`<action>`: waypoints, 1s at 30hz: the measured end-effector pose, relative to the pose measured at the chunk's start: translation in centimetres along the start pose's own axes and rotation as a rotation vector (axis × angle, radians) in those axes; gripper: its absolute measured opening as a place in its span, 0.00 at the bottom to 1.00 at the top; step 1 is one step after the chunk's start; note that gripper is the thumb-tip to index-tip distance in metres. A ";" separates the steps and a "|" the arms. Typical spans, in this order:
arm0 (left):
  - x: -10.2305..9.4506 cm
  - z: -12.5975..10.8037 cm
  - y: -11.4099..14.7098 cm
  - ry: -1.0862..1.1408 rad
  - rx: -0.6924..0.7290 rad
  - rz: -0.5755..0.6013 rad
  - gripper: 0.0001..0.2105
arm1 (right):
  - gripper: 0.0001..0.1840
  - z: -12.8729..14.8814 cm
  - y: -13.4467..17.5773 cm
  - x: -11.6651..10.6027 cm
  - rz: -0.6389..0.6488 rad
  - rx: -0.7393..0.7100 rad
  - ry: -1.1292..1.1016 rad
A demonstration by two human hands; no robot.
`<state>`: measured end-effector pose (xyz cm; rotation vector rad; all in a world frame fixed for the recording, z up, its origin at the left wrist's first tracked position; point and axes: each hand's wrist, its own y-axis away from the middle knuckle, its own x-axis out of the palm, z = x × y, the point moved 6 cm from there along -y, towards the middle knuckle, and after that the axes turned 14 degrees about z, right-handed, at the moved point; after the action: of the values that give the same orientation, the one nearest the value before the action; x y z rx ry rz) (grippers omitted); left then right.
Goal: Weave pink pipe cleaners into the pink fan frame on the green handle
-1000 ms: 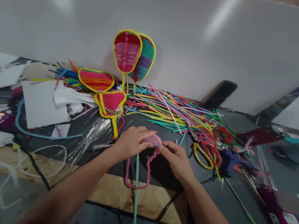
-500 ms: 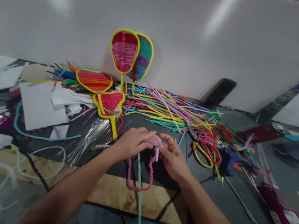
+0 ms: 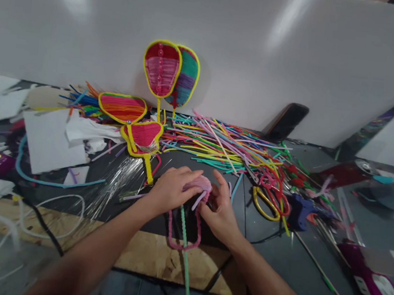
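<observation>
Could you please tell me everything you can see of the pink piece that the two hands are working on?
The pink piece looks like fuzzy chenille stem. Its upper part is a pale pink wound pad, pinched between the left hand and the right hand. Below it a darker pink frame hangs as an open loop, its bottom lying over the wooden board at the near edge. A green stem runs down through the loop's middle toward the camera. A short pale end sticks out by the right fingers.

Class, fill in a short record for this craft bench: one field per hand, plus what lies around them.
left hand: rests on the pale pink woven piece
right hand: fingers at the same piece's edge
hanging below: pink loop, green stem
behind: pile of coloured straws, yellow-rimmed fans
right of hands: scissors
</observation>
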<state>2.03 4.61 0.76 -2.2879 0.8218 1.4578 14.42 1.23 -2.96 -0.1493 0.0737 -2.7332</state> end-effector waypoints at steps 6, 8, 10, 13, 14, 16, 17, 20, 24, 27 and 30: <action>0.1 -0.7 0.0 0.008 0.007 0.001 0.21 | 0.32 -0.3 0.1 -0.7 -0.098 -0.062 0.105; 0.0 -0.5 0.0 0.009 0.002 -0.023 0.21 | 0.29 -0.1 0.1 -1.0 -0.125 -0.079 0.122; -0.2 -0.2 0.1 0.009 -0.010 -0.057 0.20 | 0.25 0.1 0.2 -1.2 -0.149 -0.069 0.097; -0.4 0.2 0.1 0.015 -0.025 -0.091 0.20 | 0.16 -0.1 0.0 -1.6 -0.169 -0.010 0.002; -0.5 0.3 0.1 0.023 -0.027 -0.098 0.20 | 0.14 -0.3 -0.1 -1.7 -0.171 0.011 -0.048; -0.6 0.3 0.1 0.039 -0.026 -0.108 0.20 | 0.14 -1.0 -0.3 -1.8 -0.161 0.056 -0.196; -0.7 0.2 0.2 0.045 -0.020 -0.114 0.20 | 0.14 -1.4 -0.4 -1.7 -0.146 0.080 -0.290; -0.9 -0.1 0.2 0.040 0.009 -0.127 0.18 | 0.13 -2.2 -0.7 -1.1 -0.082 0.161 -0.565; -0.8 -0.5 0.3 0.025 0.060 -0.128 0.17 | 0.12 -1.9 -0.7 -0.5 -0.024 0.187 -0.711; -0.7 -0.5 0.3 0.026 0.069 -0.128 0.17 | 0.14 -1.6 -0.7 -0.5 -0.006 0.177 -0.701; -0.5 -0.5 0.2 -0.010 0.063 -0.114 0.18 | 0.15 -1.6 -0.7 -0.5 0.021 0.182 -0.615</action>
<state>2.10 4.40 1.42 -2.2404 0.7119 1.3726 14.44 2.08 -4.57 -0.9101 -0.3394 -2.5322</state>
